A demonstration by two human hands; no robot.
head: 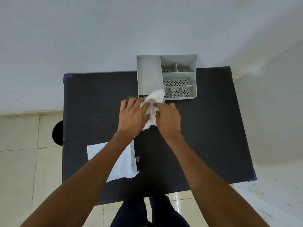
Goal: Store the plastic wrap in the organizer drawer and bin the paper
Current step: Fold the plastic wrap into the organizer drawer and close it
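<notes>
A crumpled whitish plastic wrap (155, 97) lies bunched at the front of the grey organizer (149, 74), over its small open drawer (143, 96). My left hand (132, 116) and my right hand (168, 118) both press and grip the wrap from either side, fingers curled on it. The wrap's upper end rests against the organizer's front wall; its lower end pokes out between my wrists. A flat white sheet of paper (122, 167) lies on the black table (213, 128) near the front left, partly hidden under my left forearm.
The organizer has several perforated compartments and stands at the table's back edge against a white wall. A round black bin (58, 133) sits on the tiled floor just left of the table. My legs show below the table's front edge.
</notes>
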